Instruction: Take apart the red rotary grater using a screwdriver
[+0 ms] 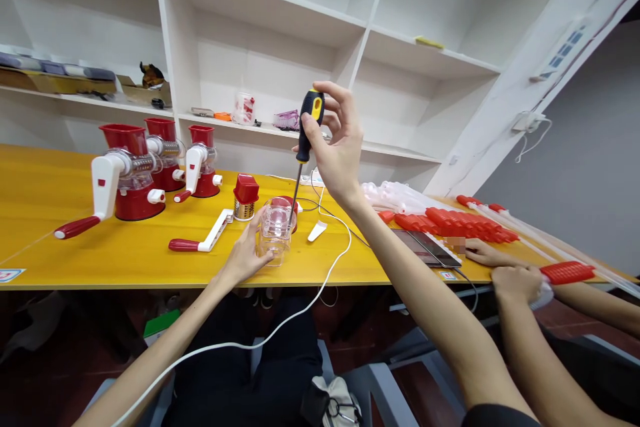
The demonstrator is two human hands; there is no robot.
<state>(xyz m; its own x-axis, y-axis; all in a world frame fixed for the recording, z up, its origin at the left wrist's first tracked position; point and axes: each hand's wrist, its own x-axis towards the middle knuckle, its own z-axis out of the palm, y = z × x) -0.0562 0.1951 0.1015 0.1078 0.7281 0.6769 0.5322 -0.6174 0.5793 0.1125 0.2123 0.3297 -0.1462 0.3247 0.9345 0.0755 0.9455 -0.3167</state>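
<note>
- A white cable (280, 340) hangs over the lap and runs up onto the yellow counter (165, 270), slack enough to curve around the working spot.
- The left hand (246, 255) has its fingers curled around the clear housing (275, 230), which sits near the counter's front edge; this grip probably keeps it from sliding or turning.
- The right hand (340, 147) is raised above it, fingers closed on the upper handle of the screwdriver (304, 130). Holding it high likely leaves room to twist and lets the long shaft reach down into the housing. Whether the tip meets a screw I cannot tell.
- To the right, a co-worker's hand (517, 282) is beside a red ridged piece (567, 272); its grip is unclear.
- Left of the housing lie a crank handle (205, 238) and a red hopper (247, 189) on a metal drum (244, 208), seemingly set aside within reach. A small white piece (317, 231) lies on the other side.
- Farther back, three red-and-white grinders (135, 207) stand upright, apparently pushed back to free working space.
- Behind, white shelves (270, 47) hold odds and ends.
</note>
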